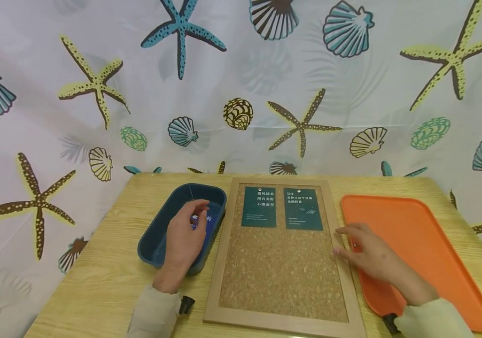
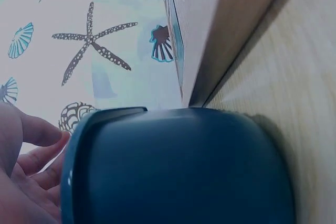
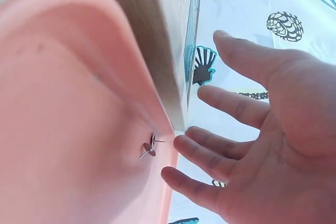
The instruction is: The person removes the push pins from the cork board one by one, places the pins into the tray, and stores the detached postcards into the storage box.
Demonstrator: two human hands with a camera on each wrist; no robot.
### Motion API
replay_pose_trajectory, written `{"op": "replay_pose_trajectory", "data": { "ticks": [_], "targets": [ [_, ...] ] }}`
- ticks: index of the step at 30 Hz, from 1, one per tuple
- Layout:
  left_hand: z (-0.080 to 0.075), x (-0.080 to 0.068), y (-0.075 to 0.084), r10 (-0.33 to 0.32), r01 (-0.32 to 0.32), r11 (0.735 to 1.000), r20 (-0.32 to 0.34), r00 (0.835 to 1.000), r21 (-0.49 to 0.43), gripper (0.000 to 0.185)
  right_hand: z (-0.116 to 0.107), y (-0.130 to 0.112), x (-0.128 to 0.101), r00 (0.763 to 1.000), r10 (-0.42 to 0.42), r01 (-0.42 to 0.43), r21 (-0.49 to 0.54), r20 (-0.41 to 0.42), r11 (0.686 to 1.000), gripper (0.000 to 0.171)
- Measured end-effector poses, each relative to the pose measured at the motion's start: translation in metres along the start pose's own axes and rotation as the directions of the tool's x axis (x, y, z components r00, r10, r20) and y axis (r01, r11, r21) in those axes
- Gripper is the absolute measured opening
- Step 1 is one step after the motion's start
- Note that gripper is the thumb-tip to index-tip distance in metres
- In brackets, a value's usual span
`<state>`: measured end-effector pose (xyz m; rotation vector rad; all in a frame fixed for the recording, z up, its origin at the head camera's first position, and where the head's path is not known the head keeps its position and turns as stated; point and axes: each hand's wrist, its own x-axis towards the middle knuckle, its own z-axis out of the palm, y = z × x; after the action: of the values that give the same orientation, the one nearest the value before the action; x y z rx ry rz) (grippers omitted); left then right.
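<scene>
My left hand [image 1: 188, 232] hovers over a dark blue bin [image 1: 158, 225], fingers relaxed and reaching down toward a blue card [image 1: 209, 224] with white text that lies inside. In the left wrist view the fingers [image 2: 37, 161] hang loose beside the bin's outer wall [image 2: 178, 177]. My right hand [image 1: 361, 249] lies flat with its fingers spread across the left rim of an orange tray [image 1: 423, 244] and the cork board's [image 1: 281, 267] right frame. Two metal pushpins [image 3: 148, 148] lie in the tray just by those fingers [image 3: 210, 156]. It holds nothing.
The wood-framed cork board lies flat between bin and tray, with two dark green cards [image 1: 259, 206] [image 1: 303, 209] pinned side by side at its top. All of it sits on a light wooden table [image 1: 105, 277]. A sea-shell and starfish curtain [image 1: 241, 84] hangs behind.
</scene>
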<state>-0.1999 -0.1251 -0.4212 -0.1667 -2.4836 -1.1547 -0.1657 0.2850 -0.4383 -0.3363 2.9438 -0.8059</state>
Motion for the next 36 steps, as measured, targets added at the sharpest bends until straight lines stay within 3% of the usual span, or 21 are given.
{"op": "replay_pose_trajectory", "data": {
  "ticks": [7,18,30,36],
  "targets": [
    [0.004,0.001,0.008,0.037,-0.037,0.999,0.031,0.999,-0.019,0.025,-0.003,-0.007,0.006,0.999,0.012,-0.011,0.020,-0.040,1.000,0.053],
    [0.014,0.002,0.017,0.031,-0.027,0.998,0.073,0.997,-0.057,0.025,-0.002,-0.020,0.014,0.995,0.010,-0.003,0.067,-0.104,0.998,0.046],
    [0.027,0.002,0.023,0.048,-0.040,0.997,0.134,0.990,-0.065,0.029,0.004,-0.029,0.024,0.997,0.020,-0.010,0.128,-0.077,0.992,0.038],
    [0.030,0.002,0.026,0.000,0.014,0.997,0.175,0.985,-0.078,0.029,0.010,-0.034,0.030,0.997,0.014,-0.001,0.160,-0.078,0.987,0.036]
  ]
}}
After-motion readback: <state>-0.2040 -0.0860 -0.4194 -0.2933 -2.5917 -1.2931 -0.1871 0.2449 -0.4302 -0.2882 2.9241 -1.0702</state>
